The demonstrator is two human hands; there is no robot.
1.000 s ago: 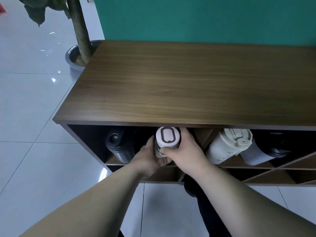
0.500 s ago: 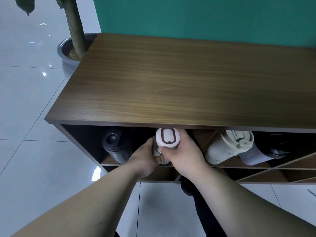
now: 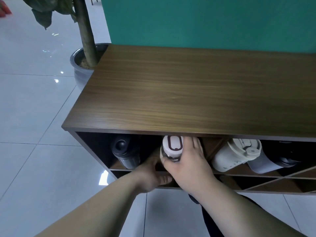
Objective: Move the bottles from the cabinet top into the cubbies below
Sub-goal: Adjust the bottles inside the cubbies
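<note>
Last bottle going into the cabinet cubby — its top is bare.
Right hand wraps the white-capped bottle at the cubby mouth; left hand cups beneath. Released early, it could slide back out — it's barely seated.

- We can read no words, brand names or numbers anywhere in this view.
- The white cap of the bottle in the middle cubby bears a dark brown rounded-rectangle outline; we take it for a moulded mark, not a letter.
- The cream bottle lying in the cubby to the right has small dark marks low on its side; they are too small and blurred for us to read.
- The cabinet top shows only wood grain, with no label or sign.
</note>
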